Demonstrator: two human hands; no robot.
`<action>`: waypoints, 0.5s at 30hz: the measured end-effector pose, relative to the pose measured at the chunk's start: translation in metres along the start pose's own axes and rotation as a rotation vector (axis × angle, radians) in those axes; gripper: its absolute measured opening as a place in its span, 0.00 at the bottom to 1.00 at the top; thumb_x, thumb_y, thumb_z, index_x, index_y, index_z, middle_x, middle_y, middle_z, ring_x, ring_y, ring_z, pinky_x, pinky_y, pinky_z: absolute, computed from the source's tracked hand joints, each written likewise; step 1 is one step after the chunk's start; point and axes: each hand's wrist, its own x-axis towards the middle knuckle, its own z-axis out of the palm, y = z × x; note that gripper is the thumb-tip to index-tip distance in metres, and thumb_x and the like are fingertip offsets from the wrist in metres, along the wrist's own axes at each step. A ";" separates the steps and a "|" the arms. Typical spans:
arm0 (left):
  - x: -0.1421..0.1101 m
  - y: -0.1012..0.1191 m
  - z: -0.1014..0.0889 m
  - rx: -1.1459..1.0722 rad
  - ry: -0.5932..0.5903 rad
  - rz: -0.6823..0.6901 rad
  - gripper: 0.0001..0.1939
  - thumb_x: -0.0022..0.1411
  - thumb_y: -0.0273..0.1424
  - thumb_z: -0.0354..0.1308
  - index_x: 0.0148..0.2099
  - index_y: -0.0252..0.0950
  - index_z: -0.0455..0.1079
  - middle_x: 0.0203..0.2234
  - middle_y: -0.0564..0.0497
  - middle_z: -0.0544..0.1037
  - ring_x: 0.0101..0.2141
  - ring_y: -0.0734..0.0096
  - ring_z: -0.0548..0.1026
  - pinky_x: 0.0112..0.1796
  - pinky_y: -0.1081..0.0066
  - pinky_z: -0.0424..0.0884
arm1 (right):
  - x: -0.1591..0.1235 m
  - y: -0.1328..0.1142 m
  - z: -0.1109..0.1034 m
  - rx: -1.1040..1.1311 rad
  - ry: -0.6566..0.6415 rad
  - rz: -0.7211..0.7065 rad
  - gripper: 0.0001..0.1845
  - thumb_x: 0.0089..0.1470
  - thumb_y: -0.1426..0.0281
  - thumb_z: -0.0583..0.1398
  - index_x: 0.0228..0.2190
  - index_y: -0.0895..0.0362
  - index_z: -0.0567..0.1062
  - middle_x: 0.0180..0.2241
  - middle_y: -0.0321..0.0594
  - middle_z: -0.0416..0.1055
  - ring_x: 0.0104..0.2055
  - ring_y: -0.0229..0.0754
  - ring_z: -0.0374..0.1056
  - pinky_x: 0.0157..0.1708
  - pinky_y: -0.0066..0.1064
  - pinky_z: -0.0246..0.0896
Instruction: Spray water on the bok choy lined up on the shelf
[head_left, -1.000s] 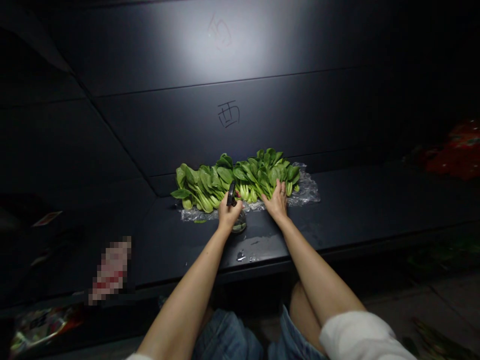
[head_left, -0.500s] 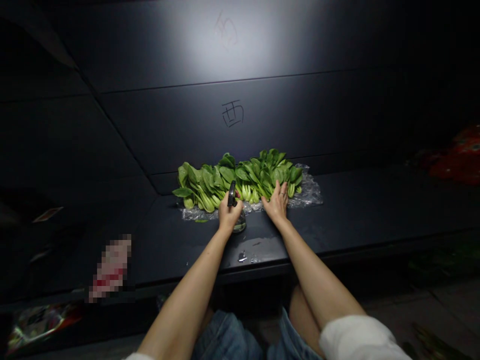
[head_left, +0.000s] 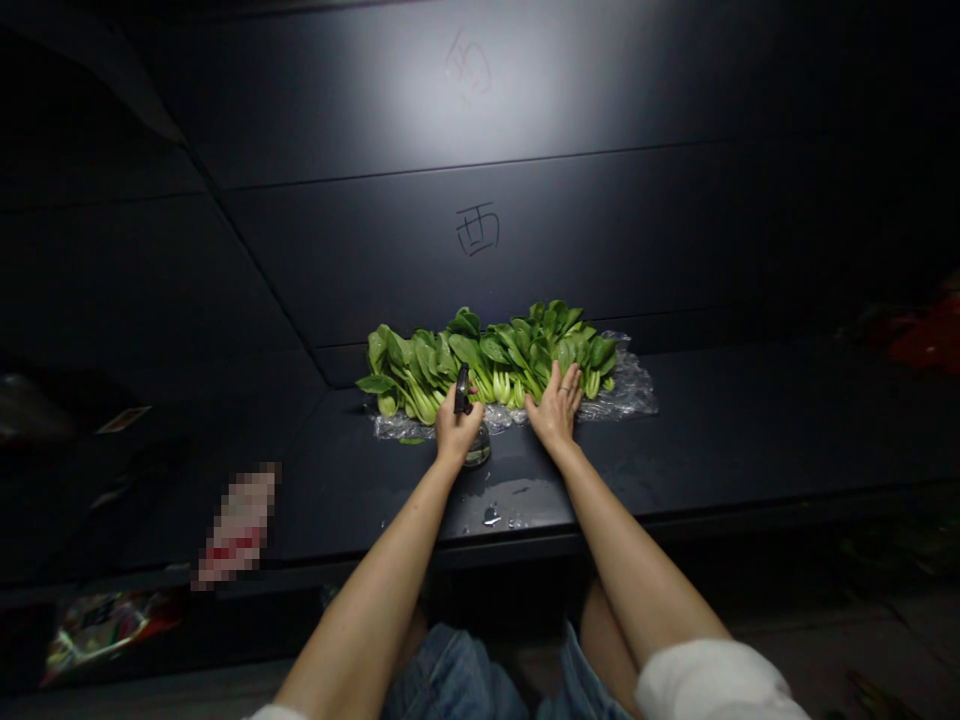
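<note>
A row of green bok choy (head_left: 491,358) lies on clear plastic film (head_left: 626,390) at the back of a dark shelf (head_left: 712,430). My left hand (head_left: 456,428) is closed round a small spray bottle (head_left: 471,420) with a black trigger head, held upright just in front of the greens. My right hand (head_left: 556,405) lies flat with fingers stretched out, resting on the stems near the middle of the row.
Water drops glisten on the shelf (head_left: 495,515) in front of the bottle. A dark back panel bears a handwritten character (head_left: 477,229). A packet (head_left: 105,625) lies at lower left, red items (head_left: 930,335) at far right. My knees are below the shelf edge.
Both hands keep their places at the greens; only the view has shifted slightly, moving everything a little to the right in the picture.
</note>
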 end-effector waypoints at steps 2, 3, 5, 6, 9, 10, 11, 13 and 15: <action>0.000 0.000 0.001 0.005 -0.006 0.004 0.14 0.52 0.26 0.58 0.43 0.38 0.72 0.32 0.51 0.78 0.32 0.68 0.77 0.37 0.71 0.73 | 0.000 -0.002 -0.002 -0.004 -0.011 0.010 0.45 0.53 0.64 0.57 0.66 0.64 0.46 0.70 0.64 0.33 0.71 0.65 0.32 0.64 0.61 0.39; 0.000 0.000 0.001 0.009 -0.009 0.003 0.13 0.52 0.26 0.58 0.42 0.38 0.72 0.32 0.51 0.78 0.32 0.68 0.77 0.37 0.72 0.73 | -0.001 -0.002 -0.002 -0.004 -0.013 0.014 0.45 0.53 0.64 0.57 0.66 0.64 0.47 0.70 0.65 0.33 0.71 0.65 0.31 0.64 0.61 0.39; 0.001 0.000 0.002 0.016 -0.010 -0.003 0.12 0.52 0.27 0.59 0.41 0.38 0.72 0.32 0.51 0.78 0.32 0.68 0.77 0.36 0.72 0.73 | -0.001 -0.002 -0.002 -0.001 -0.007 0.017 0.45 0.53 0.65 0.57 0.66 0.64 0.47 0.70 0.65 0.33 0.71 0.66 0.32 0.64 0.62 0.37; 0.000 0.000 0.002 0.016 -0.005 -0.007 0.11 0.52 0.27 0.59 0.41 0.38 0.72 0.32 0.51 0.78 0.31 0.68 0.77 0.36 0.72 0.73 | -0.001 -0.002 -0.002 0.004 -0.001 0.014 0.44 0.53 0.65 0.57 0.66 0.64 0.47 0.70 0.65 0.33 0.71 0.66 0.32 0.64 0.63 0.37; 0.000 0.000 0.002 0.003 0.018 -0.008 0.13 0.51 0.27 0.59 0.41 0.38 0.72 0.31 0.51 0.78 0.31 0.69 0.76 0.36 0.71 0.72 | -0.002 -0.005 0.000 0.010 0.014 -0.008 0.44 0.54 0.65 0.56 0.66 0.63 0.46 0.70 0.64 0.32 0.72 0.65 0.31 0.64 0.64 0.37; -0.001 0.001 0.002 0.002 0.022 -0.005 0.13 0.51 0.27 0.59 0.42 0.38 0.72 0.31 0.52 0.78 0.30 0.69 0.76 0.36 0.71 0.72 | -0.003 -0.006 0.000 0.003 0.011 -0.016 0.44 0.54 0.65 0.56 0.67 0.63 0.45 0.70 0.64 0.31 0.72 0.64 0.31 0.64 0.63 0.37; -0.002 0.001 0.001 0.005 0.024 -0.002 0.14 0.51 0.26 0.58 0.42 0.38 0.72 0.30 0.52 0.78 0.30 0.70 0.76 0.36 0.72 0.72 | -0.004 -0.009 0.000 -0.008 0.005 -0.025 0.44 0.54 0.65 0.56 0.67 0.64 0.45 0.70 0.64 0.31 0.72 0.64 0.31 0.64 0.63 0.36; -0.002 0.003 0.000 0.021 0.020 0.005 0.14 0.50 0.26 0.58 0.42 0.38 0.73 0.28 0.54 0.77 0.29 0.71 0.75 0.36 0.72 0.71 | -0.006 -0.014 0.000 -0.034 -0.011 -0.049 0.44 0.54 0.66 0.56 0.67 0.65 0.45 0.70 0.64 0.32 0.72 0.62 0.31 0.65 0.61 0.36; -0.003 0.003 0.000 0.036 0.011 0.013 0.14 0.50 0.26 0.57 0.41 0.38 0.73 0.26 0.54 0.76 0.28 0.71 0.74 0.35 0.72 0.70 | -0.008 -0.021 -0.001 -0.045 -0.021 -0.088 0.44 0.55 0.68 0.56 0.67 0.65 0.45 0.70 0.63 0.33 0.72 0.60 0.31 0.66 0.59 0.36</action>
